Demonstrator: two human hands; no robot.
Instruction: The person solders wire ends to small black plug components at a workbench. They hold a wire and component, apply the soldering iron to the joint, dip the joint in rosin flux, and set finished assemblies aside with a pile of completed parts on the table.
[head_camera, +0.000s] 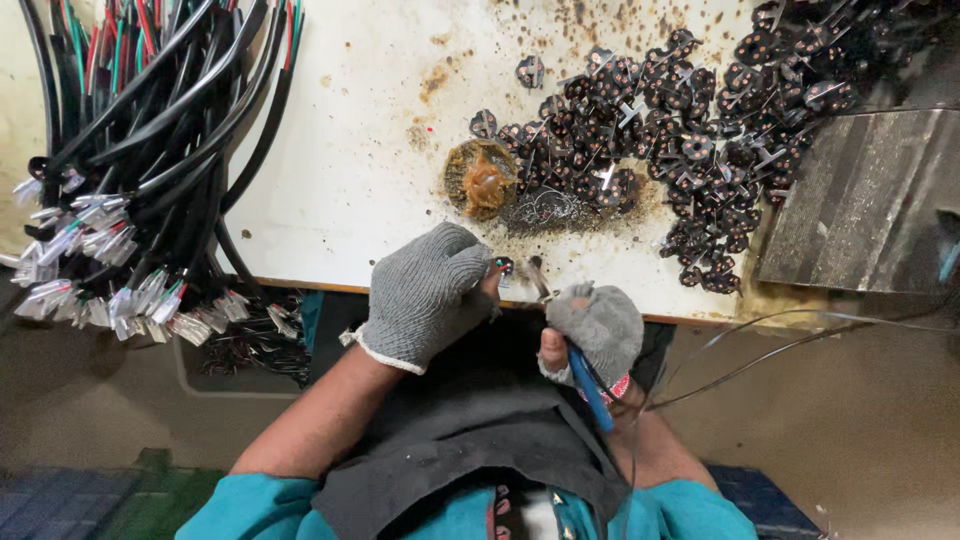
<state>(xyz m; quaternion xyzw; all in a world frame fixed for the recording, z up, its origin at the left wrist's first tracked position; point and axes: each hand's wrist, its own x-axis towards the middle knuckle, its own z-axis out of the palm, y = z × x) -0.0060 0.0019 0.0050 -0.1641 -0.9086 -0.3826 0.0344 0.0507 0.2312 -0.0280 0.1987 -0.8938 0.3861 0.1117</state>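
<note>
While gloved, both hands (520, 300) pinch plug (505, 266).

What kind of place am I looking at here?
Probably a small electrical assembly workshop: a stained white workbench holds a bundle of cables with crimped terminals and a pile of black plug inserts, beside a soldering sponge.

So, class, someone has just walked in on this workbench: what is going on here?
A person in grey knitted gloves works at the edge of a stained white table. The left hand pinches a small black round part with coloured wires, while the right hand holds a blue-handled soldering tool with its tip at that part. A heap of similar black round parts lies ahead, a brown flux-stained tin beside it, and a bundle of black cables with crimped ends lies on the left.
</note>
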